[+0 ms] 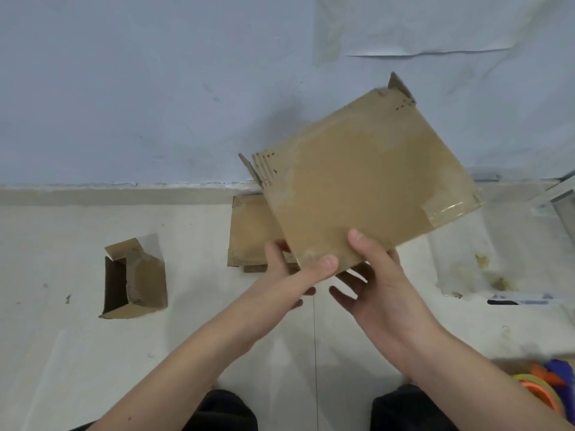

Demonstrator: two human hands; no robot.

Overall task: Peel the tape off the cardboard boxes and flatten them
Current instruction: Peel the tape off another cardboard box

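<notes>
both hands hold a flattened box [364, 181] up off the floor [62, 353], gripping its near corner: left hand [289, 272] with thumb on top and fingers beneath, right hand [376, 275] likewise. clear tape [448, 209] clings to the box edge right of the hands. a flat sheet [249, 231] lies beyond the left hand; an open box [133, 281] stands well left.

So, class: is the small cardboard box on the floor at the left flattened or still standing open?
Still standing open: the small box keeps its walls up, its dark inside showing.
</notes>
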